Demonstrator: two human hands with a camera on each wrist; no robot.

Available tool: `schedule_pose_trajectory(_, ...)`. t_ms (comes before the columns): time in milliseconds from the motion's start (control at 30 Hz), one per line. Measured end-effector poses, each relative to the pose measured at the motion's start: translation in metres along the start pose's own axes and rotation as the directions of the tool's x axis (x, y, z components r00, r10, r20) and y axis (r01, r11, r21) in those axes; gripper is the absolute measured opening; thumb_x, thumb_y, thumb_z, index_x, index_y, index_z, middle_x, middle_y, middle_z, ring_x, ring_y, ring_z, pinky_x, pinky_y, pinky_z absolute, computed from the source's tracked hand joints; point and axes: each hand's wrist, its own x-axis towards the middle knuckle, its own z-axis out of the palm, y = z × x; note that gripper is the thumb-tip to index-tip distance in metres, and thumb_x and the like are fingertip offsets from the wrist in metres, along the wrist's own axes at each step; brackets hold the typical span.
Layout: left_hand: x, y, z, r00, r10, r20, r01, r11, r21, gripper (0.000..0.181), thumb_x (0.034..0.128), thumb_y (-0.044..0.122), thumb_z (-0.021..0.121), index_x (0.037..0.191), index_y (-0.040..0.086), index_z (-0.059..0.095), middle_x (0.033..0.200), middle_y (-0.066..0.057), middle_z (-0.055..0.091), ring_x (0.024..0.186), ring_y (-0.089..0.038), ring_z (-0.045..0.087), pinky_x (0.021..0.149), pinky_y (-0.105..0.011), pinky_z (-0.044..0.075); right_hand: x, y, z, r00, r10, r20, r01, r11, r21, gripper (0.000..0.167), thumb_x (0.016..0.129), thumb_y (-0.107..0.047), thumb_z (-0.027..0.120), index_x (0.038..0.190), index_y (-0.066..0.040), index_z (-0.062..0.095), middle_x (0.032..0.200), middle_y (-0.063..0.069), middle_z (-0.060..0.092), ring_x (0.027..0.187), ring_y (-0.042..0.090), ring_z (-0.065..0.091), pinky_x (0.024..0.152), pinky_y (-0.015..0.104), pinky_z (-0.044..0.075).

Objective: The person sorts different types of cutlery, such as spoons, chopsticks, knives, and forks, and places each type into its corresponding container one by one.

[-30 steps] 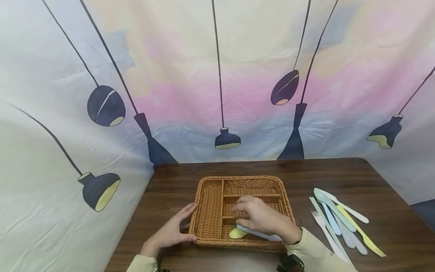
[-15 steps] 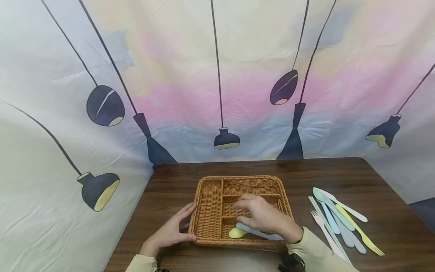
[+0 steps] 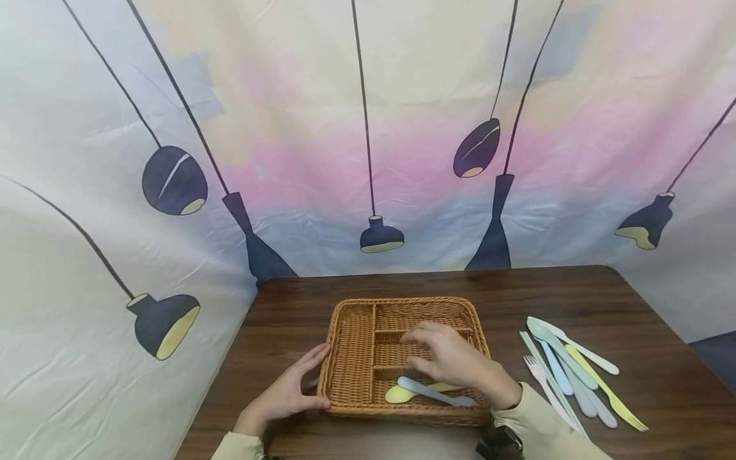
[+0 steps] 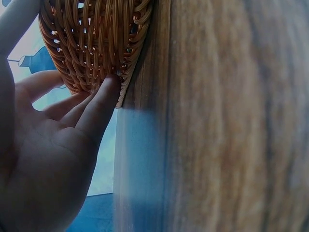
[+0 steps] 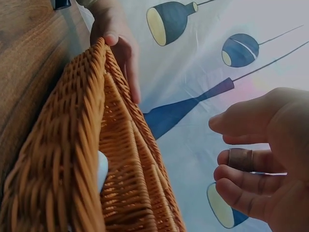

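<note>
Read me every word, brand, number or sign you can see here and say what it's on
None: no text, number or sign is readable in any view.
No lettering shows on the basket or the cutlery beside it; any fine marks would be too small to read.
The backdrop cloth bears only lamp pictures and colour patches.
The black wrist device is too small and dark to tell.
</note>
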Motion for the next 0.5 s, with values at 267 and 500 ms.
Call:
schedule_pose_trajectory(267, 0.0, 0.0, 0.0, 1.0, -0.02, 0.001, 0.02, 1.0, -0.016, 0.1, 0.0776, 0.026, 0.083, 0.156, 0.012, 0.023, 0.162, -0.015, 0.015, 0.141, -0.041, 0.022, 0.1, -0.026, 0.048, -0.002, 0.004, -0.014, 0.998, 0.011, -0.068, -0.011, 1.0, 0.007, 0.031, 0.086, -0.018, 0.074, 0.116, -0.011, 0.068, 0.106, 0.001, 0.067, 0.085, 0.011, 0.065, 0.072, 0.028, 0.058)
schedule_pose_trajectory(500, 0.0, 0.001, 0.0, 1.0, -0.027, 0.009, 0.028, 0.999, -0.039, 0.099, 0.0782, 0.024, 0.083, 0.156, 0.011, 0.022, 0.162, -0.015, 0.013, 0.141, -0.04, 0.022, 0.099, -0.023, 0.047, -0.009, 0.012, -0.026, 0.992, 0.047, -0.117, -0.052, 0.998, -0.037, 0.032, 0.087, -0.019, 0.074, 0.117, -0.012, 0.067, 0.108, 0.001, 0.068, 0.084, 0.012, 0.063, 0.07, 0.028, 0.055)
